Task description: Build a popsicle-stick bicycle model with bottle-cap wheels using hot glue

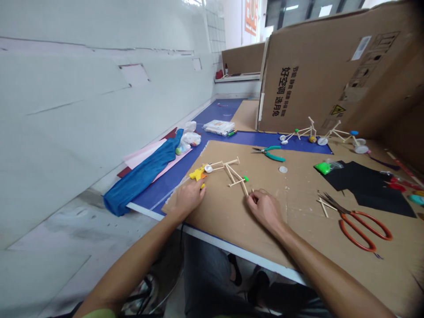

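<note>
A stick model (232, 173) of thin pale wooden rods lies on the cardboard, with a white wheel (208, 168) at its left end and a green piece (246, 179) near its right. My right hand (264, 206) is closed in a pinch at the near end of one rod. My left hand (190, 197) is wrapped round a yellow tool with an orange part, which looks like a glue gun (198, 173). The tool's front sits close beside the white wheel; its handle is mostly hidden by my fingers. A dark cord hangs below my left wrist.
Orange-handled scissors (362, 225) and cut sticks (323, 206) lie right, near black sheets (380, 185). Green-handled pliers (270, 152) are ahead. Two stick models (300, 132) stand before a large carton (331, 70). A blue cloth (145, 170) hangs over the left edge.
</note>
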Demonstrator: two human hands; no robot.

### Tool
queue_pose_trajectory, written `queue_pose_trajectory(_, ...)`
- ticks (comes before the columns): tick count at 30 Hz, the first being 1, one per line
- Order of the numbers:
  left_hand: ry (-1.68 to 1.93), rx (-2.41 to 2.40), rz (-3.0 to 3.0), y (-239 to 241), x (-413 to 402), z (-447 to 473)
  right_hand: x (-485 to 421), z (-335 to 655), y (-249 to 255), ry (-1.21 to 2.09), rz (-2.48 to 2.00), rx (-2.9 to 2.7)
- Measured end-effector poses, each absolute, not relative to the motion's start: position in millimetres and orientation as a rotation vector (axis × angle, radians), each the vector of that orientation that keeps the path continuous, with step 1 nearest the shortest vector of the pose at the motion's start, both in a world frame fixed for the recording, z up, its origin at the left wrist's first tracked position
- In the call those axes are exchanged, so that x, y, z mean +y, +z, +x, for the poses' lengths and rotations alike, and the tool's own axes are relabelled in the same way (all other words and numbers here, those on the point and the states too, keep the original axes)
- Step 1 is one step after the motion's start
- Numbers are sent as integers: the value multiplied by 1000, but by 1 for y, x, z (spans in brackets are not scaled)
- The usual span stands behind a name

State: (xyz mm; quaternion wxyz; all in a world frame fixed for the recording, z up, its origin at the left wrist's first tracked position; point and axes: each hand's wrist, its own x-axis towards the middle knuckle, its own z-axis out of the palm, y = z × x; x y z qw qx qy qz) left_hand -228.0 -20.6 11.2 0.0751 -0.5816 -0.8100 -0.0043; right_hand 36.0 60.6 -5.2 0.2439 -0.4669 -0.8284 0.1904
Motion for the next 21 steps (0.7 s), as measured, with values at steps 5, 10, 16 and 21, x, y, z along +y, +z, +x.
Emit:
queue_pose_trajectory(5, -20, -2434, -1699, 17, -18, -232, 60, 36, -5, 524, -1270, -2272)
queue_pose_trajectory(10, -269, -2260, -1766, 25, -21, -196, 61, 37, -5, 513, -1258, -2282)
queue_pose_trajectory(16, -694, -2427, -2504, 22, 9, -125, 63, 38, -3, 509, -1299, -2265)
queue_pose_trajectory(21, -1076, -2612, -2503, 16, 36, -117, 64, 39, 0, 536, -1286, -2274)
